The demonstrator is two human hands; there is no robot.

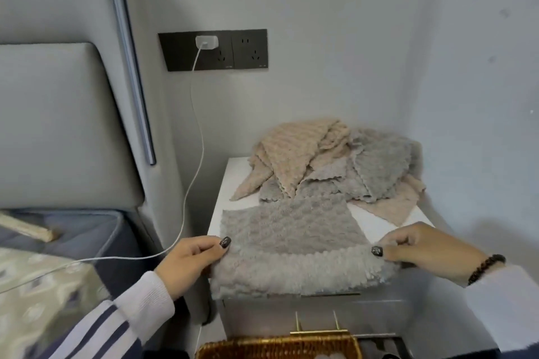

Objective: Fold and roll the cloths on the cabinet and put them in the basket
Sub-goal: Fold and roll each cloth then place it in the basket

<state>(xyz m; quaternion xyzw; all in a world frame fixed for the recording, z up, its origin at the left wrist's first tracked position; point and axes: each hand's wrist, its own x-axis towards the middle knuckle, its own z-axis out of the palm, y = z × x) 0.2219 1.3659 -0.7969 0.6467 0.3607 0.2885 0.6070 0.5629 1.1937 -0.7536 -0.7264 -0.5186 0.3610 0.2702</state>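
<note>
A grey fluffy cloth [291, 230] lies spread on the white cabinet [233, 172], its near edge folded up into a thick band along the front. My left hand [192, 259] pinches the left end of that band. The right end is pinched by my right hand [420, 251], which wears a bead bracelet. Behind the cloth sits a loose pile of beige and grey cloths [335, 160] at the back of the cabinet top. A woven golden basket [280, 347] shows at the bottom edge, below the cabinet front.
A white charger cable [195, 131] hangs from a wall socket [213, 49] and runs left over the bed [58, 242]. A padded headboard [58, 125] stands left. Grey walls close in behind and to the right of the cabinet.
</note>
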